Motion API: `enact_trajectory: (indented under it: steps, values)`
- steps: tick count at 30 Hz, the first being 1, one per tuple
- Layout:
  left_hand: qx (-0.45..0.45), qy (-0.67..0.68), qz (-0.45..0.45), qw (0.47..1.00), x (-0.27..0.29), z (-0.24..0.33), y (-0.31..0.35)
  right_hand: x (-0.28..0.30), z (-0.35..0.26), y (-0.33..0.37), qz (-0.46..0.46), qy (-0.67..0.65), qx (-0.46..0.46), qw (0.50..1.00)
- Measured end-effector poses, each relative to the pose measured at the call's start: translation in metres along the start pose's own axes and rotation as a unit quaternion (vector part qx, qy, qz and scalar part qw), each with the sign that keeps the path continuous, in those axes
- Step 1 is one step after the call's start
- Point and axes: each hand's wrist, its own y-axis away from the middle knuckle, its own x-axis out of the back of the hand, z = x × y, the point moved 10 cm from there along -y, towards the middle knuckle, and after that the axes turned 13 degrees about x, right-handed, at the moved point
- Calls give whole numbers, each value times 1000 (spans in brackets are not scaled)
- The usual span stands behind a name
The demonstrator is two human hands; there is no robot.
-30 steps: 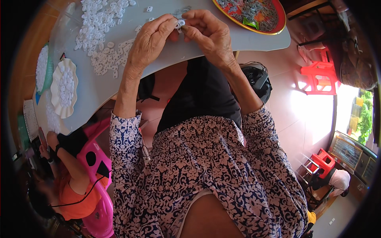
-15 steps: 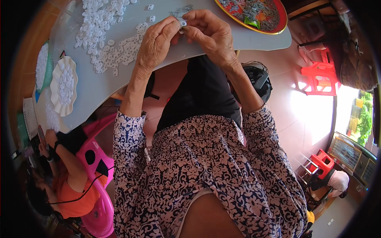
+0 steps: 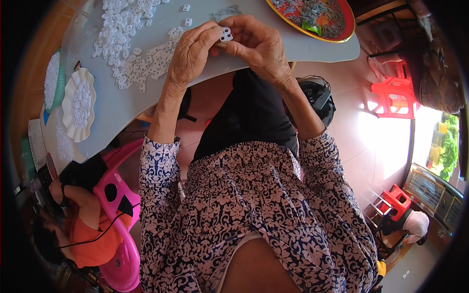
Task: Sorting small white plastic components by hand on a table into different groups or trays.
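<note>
Over the table's near edge, a small white plastic piece with dark holes (image 3: 225, 34) is between my fingertips. My left hand (image 3: 194, 51) pinches its left side with thumb and forefinger. Curled round its right side is my right hand (image 3: 259, 48), thumb below and forefinger above; the exact contact is partly hidden. Just beyond the fingers lies a small bunch of thin grey strands (image 3: 227, 11). Left of my hands, many loose white plastic pieces (image 3: 146, 66) are spread on the grey table (image 3: 110, 115), with a heap of white oval pieces (image 3: 115, 31) farther back.
A red round tray with a gold rim (image 3: 350, 35) holds grey strands at the far right. A scalloped white dish (image 3: 70, 119) and a green basket (image 3: 60, 88) hold white pieces at left. Another person in orange (image 3: 105, 239) sits by a pink chair (image 3: 128, 261). Red stools (image 3: 393, 95) stand right.
The white piece now shows more of its face and holes between my fingertips. My right hand has shifted slightly left, its forefinger and thumb repositioned. The other person's arm at left has moved.
</note>
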Motion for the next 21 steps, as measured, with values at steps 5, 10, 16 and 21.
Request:
enact_trajectory:
  steps: [5, 10, 16, 21]
  values:
    - [-43, -31, 11, 999, -1, 8, 3, 2, 0, 2, 12, 37, 1, 999]
    - [-22, -49, -21, 998, -2, 4, 1, 2, -5, -1, -10, 68, 31, 997]
    - [-97, -100, -24, 990, -5, 17, 6, 0, -10, 0, -16, 109, 37, 993]
    - [-92, -102, -31, 990, -7, 14, 6, -2, -12, 1, -11, 114, 43, 992]
